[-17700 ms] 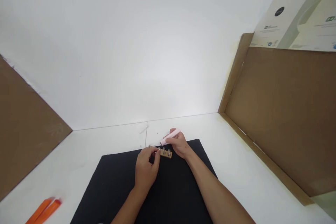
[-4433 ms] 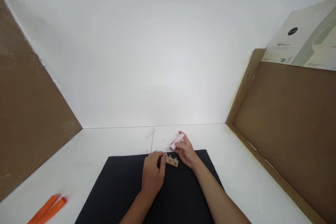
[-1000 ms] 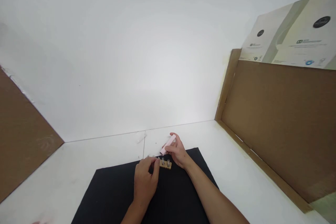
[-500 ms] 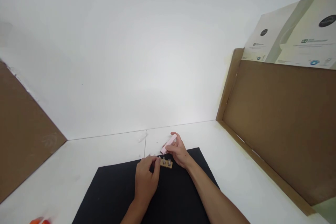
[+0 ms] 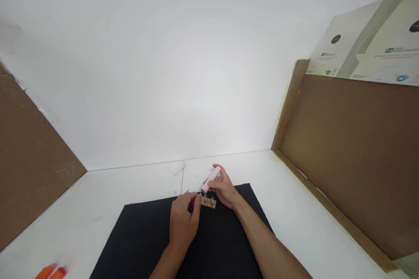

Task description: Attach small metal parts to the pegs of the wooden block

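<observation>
The right hand (image 5: 224,188) curls round a long pink tube (image 5: 212,178); the left hand (image 5: 182,218) bends over a flat tan strip (image 5: 209,203) at left (maybe steadying it; grip hidden).

A plain white back wall (image 5: 180,65) fills most of the view, brightest towards its middle and greyer at its edges — the light on it is soft. It meets a white work surface (image 5: 310,222) along a thin line. Brown panels stand at either side: the left panel (image 5: 36,161) has a ragged white edge, the right panel (image 5: 353,157) a brown border (image 5: 290,104) and, above, a pale printed sheet (image 5: 352,45) — its small lettering unreadable.
</observation>
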`<state>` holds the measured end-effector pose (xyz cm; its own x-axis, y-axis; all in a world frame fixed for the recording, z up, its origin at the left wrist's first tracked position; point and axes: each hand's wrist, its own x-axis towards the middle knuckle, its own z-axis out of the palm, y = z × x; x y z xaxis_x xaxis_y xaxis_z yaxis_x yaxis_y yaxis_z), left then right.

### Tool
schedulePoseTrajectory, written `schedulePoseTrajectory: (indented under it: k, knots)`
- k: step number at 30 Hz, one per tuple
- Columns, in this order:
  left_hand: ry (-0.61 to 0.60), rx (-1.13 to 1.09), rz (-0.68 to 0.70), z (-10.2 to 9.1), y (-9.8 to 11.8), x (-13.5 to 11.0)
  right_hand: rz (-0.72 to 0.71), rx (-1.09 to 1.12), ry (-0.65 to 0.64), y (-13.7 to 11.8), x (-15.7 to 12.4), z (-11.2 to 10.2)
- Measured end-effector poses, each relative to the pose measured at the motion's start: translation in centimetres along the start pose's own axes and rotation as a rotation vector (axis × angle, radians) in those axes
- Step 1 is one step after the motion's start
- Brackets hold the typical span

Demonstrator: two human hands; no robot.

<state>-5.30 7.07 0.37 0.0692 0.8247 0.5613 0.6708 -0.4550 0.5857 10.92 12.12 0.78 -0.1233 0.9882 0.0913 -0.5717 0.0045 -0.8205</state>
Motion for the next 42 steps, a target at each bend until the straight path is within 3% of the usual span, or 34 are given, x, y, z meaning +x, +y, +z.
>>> schedulePoseTrajectory:
  k: [5, 13, 23, 42]
  knots:
    - [-0.001, 0.003, 0.004, 0.09, -0.16, -0.01, -0.024, 0.0, 0.047, 0.23, 0.22, -0.06]
    - [0.012, 0.019, -0.002, 0.01, 0.02, 0.04, -0.002, 0.004, -0.014, 0.08, 0.03, -0.21]
    - [0.018, 0.017, 0.011, -0.11, 0.28, 0.09, -0.01, 0.0, 0.055, 0.36, 0.31, -0.35]
    - [0.036, 0.024, 0.027, -0.11, 0.35, 0.1, 0.011, 0.007, -0.001, 0.18, 0.16, -0.41]
